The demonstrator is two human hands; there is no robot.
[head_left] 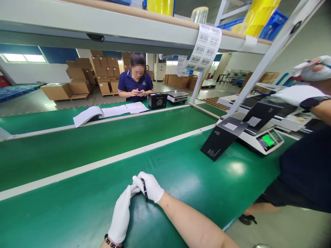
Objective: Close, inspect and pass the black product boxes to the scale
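Both my hands wear white gloves and meet low over the green bench top (85, 203). My right hand (151, 186) is closed around a slim black pen (144, 190), which points down and slightly toward me. My left hand (121, 215), with a beaded bracelet at its wrist, has its fingers stretched out together, and their tips touch or nearly touch the right fingers. What lies between the fingertips is hidden.
At right, a co-worker's gloved hand (297, 94) reaches over black boxes (216, 139) by a white scale (269, 142). Across the bench stands another person (136, 81) near open papers (113, 111) and a black carton (157, 100). A shelf beam (144, 27) with hanging barcode labels (205, 46) spans above.
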